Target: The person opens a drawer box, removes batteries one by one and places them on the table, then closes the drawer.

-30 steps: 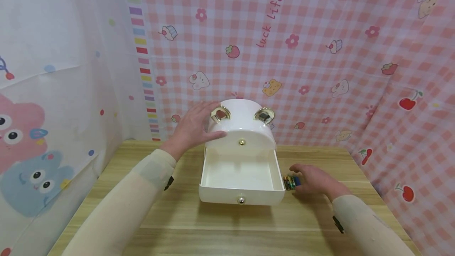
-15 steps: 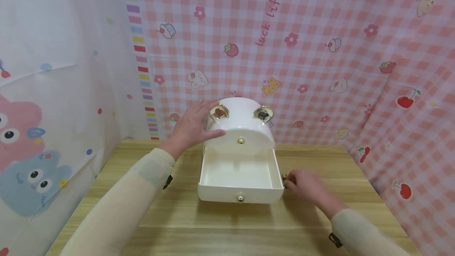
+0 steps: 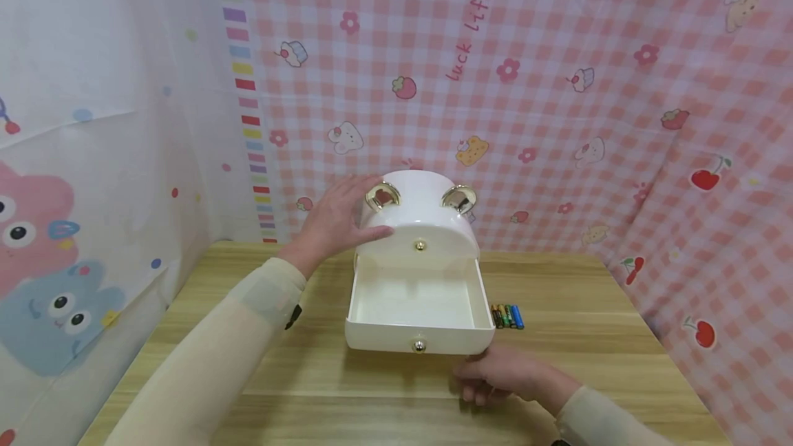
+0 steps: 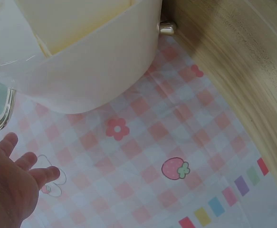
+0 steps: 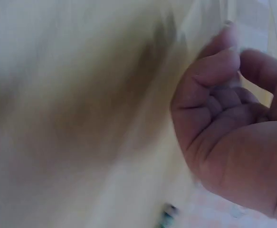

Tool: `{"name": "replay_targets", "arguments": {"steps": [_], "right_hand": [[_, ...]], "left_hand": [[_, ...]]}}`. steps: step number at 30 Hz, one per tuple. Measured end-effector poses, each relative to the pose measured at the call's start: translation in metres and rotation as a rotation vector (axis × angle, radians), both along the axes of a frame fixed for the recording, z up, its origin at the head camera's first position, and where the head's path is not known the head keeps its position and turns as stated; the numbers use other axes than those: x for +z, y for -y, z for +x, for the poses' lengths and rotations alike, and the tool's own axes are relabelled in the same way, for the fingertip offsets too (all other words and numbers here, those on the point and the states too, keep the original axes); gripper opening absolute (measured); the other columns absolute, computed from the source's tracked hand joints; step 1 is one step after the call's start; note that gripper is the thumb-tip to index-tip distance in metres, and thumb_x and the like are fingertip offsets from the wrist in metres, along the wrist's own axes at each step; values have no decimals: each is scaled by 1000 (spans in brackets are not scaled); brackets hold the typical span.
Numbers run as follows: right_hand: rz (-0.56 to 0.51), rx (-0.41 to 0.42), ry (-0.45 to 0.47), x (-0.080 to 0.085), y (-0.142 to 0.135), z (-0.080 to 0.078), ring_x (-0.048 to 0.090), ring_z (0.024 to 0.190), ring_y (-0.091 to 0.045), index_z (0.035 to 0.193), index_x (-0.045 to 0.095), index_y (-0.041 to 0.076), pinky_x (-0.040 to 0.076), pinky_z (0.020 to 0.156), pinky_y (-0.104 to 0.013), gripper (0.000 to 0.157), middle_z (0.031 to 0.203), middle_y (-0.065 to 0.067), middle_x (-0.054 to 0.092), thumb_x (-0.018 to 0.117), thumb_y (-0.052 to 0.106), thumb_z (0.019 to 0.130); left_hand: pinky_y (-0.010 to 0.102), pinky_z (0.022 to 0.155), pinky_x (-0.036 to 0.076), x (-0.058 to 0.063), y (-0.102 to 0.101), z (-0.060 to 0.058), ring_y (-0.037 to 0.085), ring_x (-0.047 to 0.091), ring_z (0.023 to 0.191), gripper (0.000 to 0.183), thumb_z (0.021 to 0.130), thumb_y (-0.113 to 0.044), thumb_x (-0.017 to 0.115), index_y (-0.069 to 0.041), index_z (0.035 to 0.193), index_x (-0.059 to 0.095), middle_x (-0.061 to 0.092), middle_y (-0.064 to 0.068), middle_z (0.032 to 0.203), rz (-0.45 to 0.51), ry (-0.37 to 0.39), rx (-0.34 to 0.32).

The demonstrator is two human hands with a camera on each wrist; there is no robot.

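Note:
A white box (image 3: 421, 199) with a rounded top and two gold ear-shaped rings has its lower drawer (image 3: 421, 337) pulled out, with nothing inside. My left hand (image 3: 337, 222) rests against the box's upper left side, thumb across the front. In the left wrist view the fingers of that hand (image 4: 14, 175) look extended. My right hand (image 3: 502, 374) is in front of the drawer's right corner, low over the table. In the right wrist view the right hand (image 5: 233, 123) has loosely curled fingers and holds nothing. Several small batteries (image 3: 508, 316) lie in a row just right of the drawer.
The wooden table (image 3: 297, 377) extends on both sides of the box. A pink checked cloth (image 3: 533, 122) hangs behind it, and a white printed cloth (image 3: 155, 122) hangs at the left. Gold knobs (image 3: 419, 346) stick out from the drawer fronts.
My right hand has come away from the batteries and moved toward me and left, below the drawer front. The batteries now show in a neat row. The left hand has stayed in place.

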State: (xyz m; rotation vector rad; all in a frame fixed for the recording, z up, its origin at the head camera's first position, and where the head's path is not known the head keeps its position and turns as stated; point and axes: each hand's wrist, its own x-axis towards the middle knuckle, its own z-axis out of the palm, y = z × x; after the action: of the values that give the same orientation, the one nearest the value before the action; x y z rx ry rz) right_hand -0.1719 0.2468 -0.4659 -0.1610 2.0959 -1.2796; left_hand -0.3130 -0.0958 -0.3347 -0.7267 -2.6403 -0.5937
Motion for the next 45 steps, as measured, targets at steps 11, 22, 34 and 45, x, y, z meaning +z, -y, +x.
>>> {"name": "replay_targets", "arguments": {"steps": [11,22,34,45], "right_hand": [[-509,31,295,-18,25,14,64,79,-4,129,73,11,54,74,-21,37,96,8,79,53,37,112],[-691,-24,247,-7,58,26,65,84,0,123,77,31,53,77,-18,33,95,15,79,47,43,115],[-603,-124,177,-2,63,17,62,85,-5,122,78,28,51,79,-22,32,94,13,77,52,45,112],[-551,-152,114,2,65,-4,62,88,-8,125,76,24,52,80,-22,36,97,10,75,53,48,111]], "left_hand": [[59,134,25,-1,0,0,38,32,162,99,87,-65,80,-24,166,38,43,4,171,2,-4,-2],[62,132,28,-3,0,-2,40,30,163,99,87,-66,81,-26,166,38,42,4,172,17,11,3],[64,131,28,-3,1,0,39,28,164,99,86,-66,81,-29,167,37,40,1,173,39,29,3],[65,130,29,-3,1,0,39,28,164,99,86,-66,81,-29,166,38,40,1,173,50,29,5]]}}
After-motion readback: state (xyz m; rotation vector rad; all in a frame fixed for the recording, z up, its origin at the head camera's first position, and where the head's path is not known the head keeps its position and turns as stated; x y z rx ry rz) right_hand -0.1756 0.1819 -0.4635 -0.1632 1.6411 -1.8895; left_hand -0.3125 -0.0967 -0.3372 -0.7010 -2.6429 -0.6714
